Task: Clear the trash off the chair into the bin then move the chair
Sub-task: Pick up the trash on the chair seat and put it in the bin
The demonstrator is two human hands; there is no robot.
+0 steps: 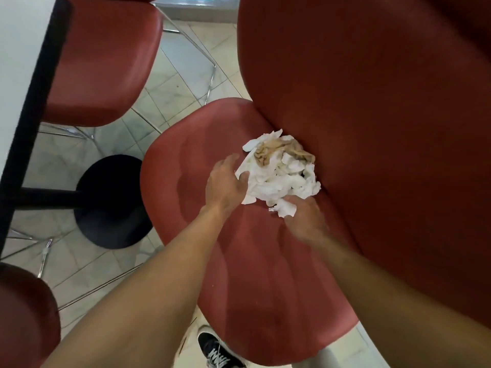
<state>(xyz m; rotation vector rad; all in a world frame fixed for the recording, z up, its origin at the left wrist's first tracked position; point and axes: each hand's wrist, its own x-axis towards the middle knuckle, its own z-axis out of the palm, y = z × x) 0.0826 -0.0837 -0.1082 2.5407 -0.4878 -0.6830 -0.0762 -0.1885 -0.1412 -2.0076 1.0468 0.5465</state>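
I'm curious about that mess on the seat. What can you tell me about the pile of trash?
The pile of trash is crumpled white paper napkins with a brown-stained wad on top. It sits loosely heaped on the red chair, against the backrest. The left hand touches its left edge and the right hand its lower edge, cupping it; neither has lifted it.

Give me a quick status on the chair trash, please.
Left hand and right hand cupping the crumpled napkins, grip not closed. Pile on red chair seat. Nothing in the way.

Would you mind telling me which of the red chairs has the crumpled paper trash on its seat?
The large chair directly under both hands; the trash lies against its backrest. The others' visible seats are bare.
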